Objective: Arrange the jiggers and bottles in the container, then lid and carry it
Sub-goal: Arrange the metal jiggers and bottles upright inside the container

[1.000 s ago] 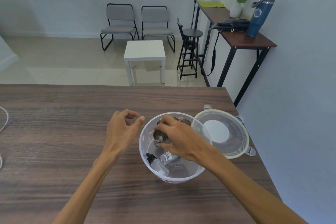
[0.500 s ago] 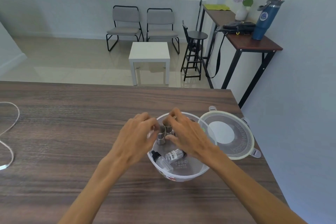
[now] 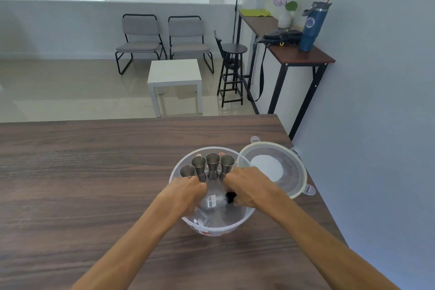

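Observation:
A translucent round container (image 3: 244,219) stands on the wooden table near its right edge. Several steel jiggers (image 3: 213,163) stand upright in a row along its far wall. Both my hands reach into the container from the near side. A small clear bottle (image 3: 213,203) with a black cap lies blurred between them. My right hand (image 3: 249,188) is closed on the cap end. My left hand (image 3: 186,195) is curled at the bottle's other end, its fingertips hidden. A second bottle (image 3: 199,220) shows faintly through the near wall. The round lid (image 3: 292,172) lies flat to the container's right.
The table's right edge (image 3: 327,216) runs close behind the lid, with a grey wall beyond. Across the floor stand a white side table (image 3: 175,73), two chairs, a black stool, and a narrow desk holding a blue tumbler (image 3: 312,28).
Both hands have dropped from the jiggers at the far side to the near part of the container. The jiggers now stand uncovered in a row. The bottle's cap now points right.

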